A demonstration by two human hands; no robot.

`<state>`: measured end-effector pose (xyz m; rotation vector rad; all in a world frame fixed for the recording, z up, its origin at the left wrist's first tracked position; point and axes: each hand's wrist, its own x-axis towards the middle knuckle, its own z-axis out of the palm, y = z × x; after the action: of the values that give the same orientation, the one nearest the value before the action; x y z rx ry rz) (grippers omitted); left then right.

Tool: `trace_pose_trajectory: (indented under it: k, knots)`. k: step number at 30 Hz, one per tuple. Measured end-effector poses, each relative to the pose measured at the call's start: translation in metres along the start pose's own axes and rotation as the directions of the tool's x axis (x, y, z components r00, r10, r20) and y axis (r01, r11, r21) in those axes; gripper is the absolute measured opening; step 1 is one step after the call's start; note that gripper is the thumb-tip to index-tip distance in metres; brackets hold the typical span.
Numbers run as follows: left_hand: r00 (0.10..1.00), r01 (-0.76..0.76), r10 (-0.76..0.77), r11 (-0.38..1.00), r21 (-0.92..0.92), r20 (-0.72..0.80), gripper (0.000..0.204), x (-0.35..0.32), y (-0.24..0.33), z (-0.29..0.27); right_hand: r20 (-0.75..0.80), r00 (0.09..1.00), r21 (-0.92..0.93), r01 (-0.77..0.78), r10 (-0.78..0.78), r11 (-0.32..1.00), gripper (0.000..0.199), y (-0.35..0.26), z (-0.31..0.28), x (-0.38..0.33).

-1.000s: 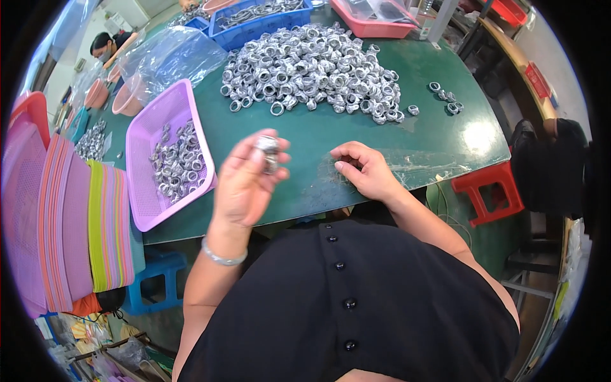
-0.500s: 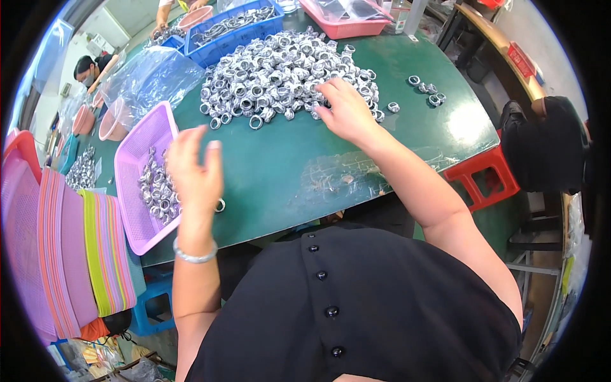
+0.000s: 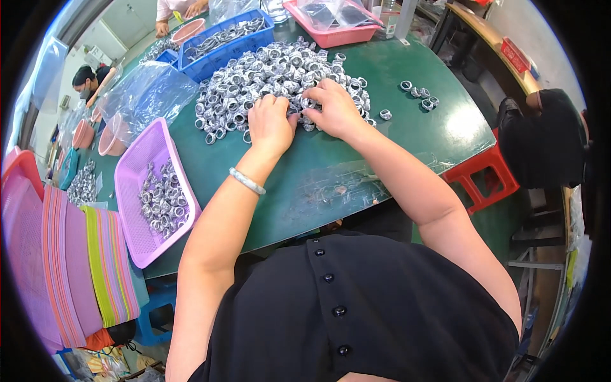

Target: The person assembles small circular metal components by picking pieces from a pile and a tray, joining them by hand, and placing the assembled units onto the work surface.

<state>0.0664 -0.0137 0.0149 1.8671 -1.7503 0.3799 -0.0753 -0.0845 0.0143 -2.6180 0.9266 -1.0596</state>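
Heap of silvery metal rings [image 3: 267, 73]

A green table [image 3: 407, 146] carries a big heap of silver rings [image 3: 267, 76], a few loose rings [image 3: 420, 99] apart to its right, a purple basket [image 3: 137, 191], a blue crate [image 3: 223, 48], a pink tray [image 3: 331, 28] and clear plastic bags [image 3: 149, 92].
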Motion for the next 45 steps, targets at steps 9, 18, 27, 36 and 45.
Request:
trace_pose_trajectory:
  k: [9,18,27,36,45]
  knots:
    - [0.932,0.356,-0.258,0.512,-0.782,0.255,0.010,-0.044,-0.006,-0.020,0.291,0.953,0.721,-0.278,0.087,0.635,0.040,-0.020,-0.018,-0.034]
    - [0.673,0.632,-0.198,-0.347,-0.693,0.712,0.028,-0.074,0.018,-0.075,0.335,0.942,0.852,-0.304,0.003,0.426,0.038,-0.049,-0.029,-0.059]
    - [0.774,0.567,-0.116,-0.309,-0.764,0.622,0.035,-0.089,0.017,-0.084,0.390,0.921,0.828,-0.363,0.026,0.426,0.033,-0.059,-0.033,-0.067]
    - [0.731,0.612,-0.119,-0.319,-0.723,0.672,0.031,-0.093,0.015,-0.083,0.383,0.924,0.830,-0.356,0.026,0.429,0.030,-0.062,-0.033,-0.071]
    - [0.650,0.684,-0.056,-0.391,-0.616,0.758,0.034,-0.093,0.011,-0.082,0.695,0.716,0.684,-0.686,-0.063,-0.249,0.030,-0.053,-0.037,-0.071]
